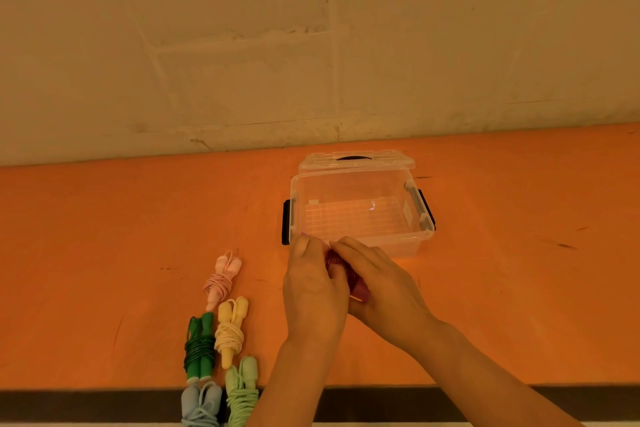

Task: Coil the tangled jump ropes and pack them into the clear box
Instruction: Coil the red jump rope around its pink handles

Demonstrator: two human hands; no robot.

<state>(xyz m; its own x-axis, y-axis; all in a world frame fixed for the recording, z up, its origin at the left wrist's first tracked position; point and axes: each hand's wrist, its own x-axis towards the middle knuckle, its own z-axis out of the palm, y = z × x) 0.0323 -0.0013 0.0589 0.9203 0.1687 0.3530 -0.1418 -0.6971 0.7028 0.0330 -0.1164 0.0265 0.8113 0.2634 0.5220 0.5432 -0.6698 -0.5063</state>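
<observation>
Both hands, left hand and right hand, grip the red jump rope, coiling apparently finished; next: lower into clear box at 12 o'clock.

Glossy clear plastic box with black plastic latches on a matt, scuffed orange tabletop.

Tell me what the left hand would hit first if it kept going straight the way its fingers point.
Most likely the clear box: the left hand, gripping the dark red rope with the right hand, points up-table at the box's near left corner. Depth is uncertain; it might pass over the rim.
</observation>
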